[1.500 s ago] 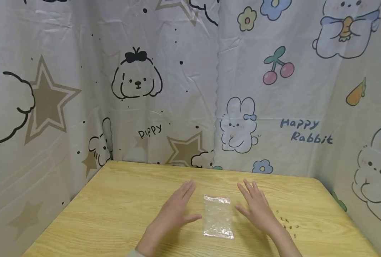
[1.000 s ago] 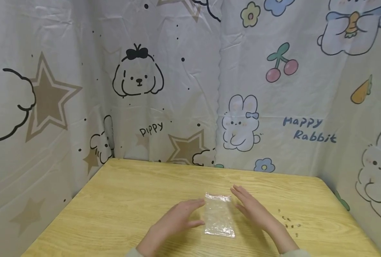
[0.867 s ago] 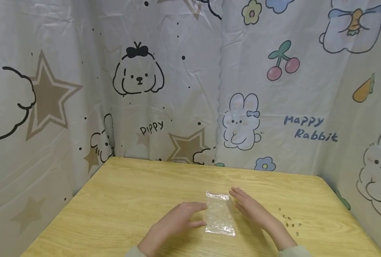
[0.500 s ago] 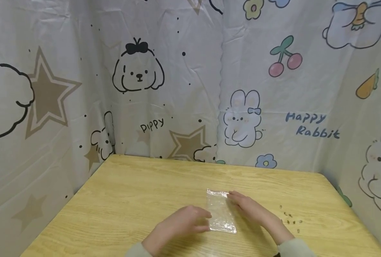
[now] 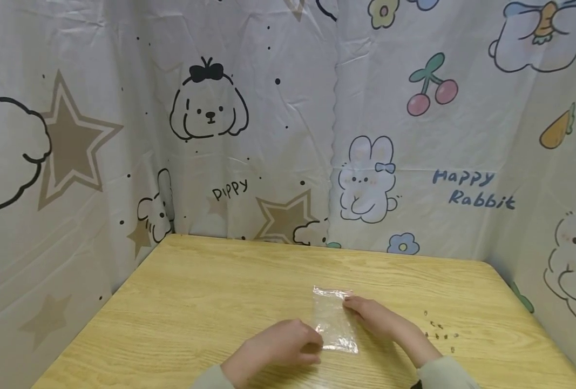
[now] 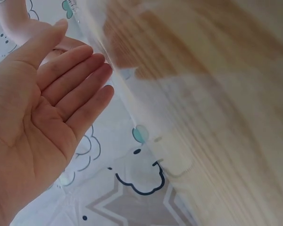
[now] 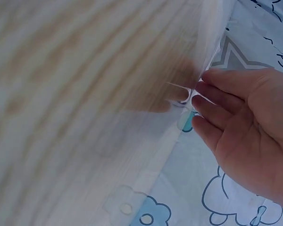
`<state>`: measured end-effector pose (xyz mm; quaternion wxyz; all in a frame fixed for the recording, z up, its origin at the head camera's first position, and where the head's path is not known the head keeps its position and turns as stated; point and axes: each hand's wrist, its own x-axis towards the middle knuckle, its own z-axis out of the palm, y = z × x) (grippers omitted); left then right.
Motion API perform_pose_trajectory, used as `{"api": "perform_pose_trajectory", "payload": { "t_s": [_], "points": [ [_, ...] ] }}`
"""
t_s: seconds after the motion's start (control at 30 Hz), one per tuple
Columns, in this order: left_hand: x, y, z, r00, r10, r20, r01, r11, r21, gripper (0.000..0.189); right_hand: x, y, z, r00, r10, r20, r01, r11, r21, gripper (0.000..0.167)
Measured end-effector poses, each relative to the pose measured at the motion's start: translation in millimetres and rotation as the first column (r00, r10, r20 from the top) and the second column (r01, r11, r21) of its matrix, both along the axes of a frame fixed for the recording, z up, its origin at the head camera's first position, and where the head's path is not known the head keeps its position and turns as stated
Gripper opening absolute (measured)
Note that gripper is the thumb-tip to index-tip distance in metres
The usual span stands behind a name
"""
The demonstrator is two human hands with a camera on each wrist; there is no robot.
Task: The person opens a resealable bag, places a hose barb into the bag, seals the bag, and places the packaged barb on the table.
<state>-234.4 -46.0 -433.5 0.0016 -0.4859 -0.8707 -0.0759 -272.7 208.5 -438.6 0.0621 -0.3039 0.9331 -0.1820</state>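
Bag [image 5: 335, 319], clear and flat on the table [image 5: 210, 292], runs lengthwise near to far, between both hands: left hand [image 5: 283, 344] at its near-left edge, right hand [image 5: 382, 320] at its far-right, equally close, fingers relaxed, neither gripping.

A yellow wood table [image 5: 195, 292] with a see-through bag [image 5: 334, 319] and tiny brown bits [image 5: 438, 336] on it.

The table top has thin wavy lines in the wood, and its far right corner is round. The bag lies flat near the middle, a bit longer than it is wide, with a thin reddish line along its far end and a shiny near end. The bits are spread in a loose bunch, well to the right of the bag.
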Motion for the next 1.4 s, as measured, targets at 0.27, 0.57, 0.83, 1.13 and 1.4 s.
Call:
{"api": "perform_pose_trajectory", "payload": {
  "t_s": [0.27, 0.57, 0.83, 1.13, 1.4],
  "points": [
    [3.6, 1.0, -1.0, 0.999, 0.025, -0.042, -0.027, 0.998, -0.051, 0.014, 1.0, 2, 0.2, 1.000, 0.019, -0.009, -0.019, 1.000, 0.014, 0.034],
    [4.9, -2.9, -1.5, 0.991, 0.106, -0.079, -0.110, 0.993, -0.049, 0.022, 5.2, 5, -1.0, 1.000, -0.004, -0.019, 0.004, 1.000, 0.028, 0.033],
    [-0.8, -5.7, -4.3, 0.981, 0.179, -0.079, -0.181, 0.983, -0.029, 0.022, 12.4, 8, -0.3, 0.999, -0.016, -0.037, 0.018, 0.999, 0.038, 0.031],
    [-6.3, -7.3, -3.1, 0.971, 0.222, -0.084, -0.225, 0.974, -0.024, 0.018, 24.3, 10, 0.6, 0.998, -0.059, -0.031, 0.060, 0.997, 0.042, 0.030],
    [-14.7, -10.2, -5.4, 0.966, 0.239, -0.100, -0.237, 0.971, 0.031, 0.020, 30.7, 15, -2.6, 0.997, -0.011, -0.077, 0.016, 0.998, 0.059, 0.028]
  ]
}}
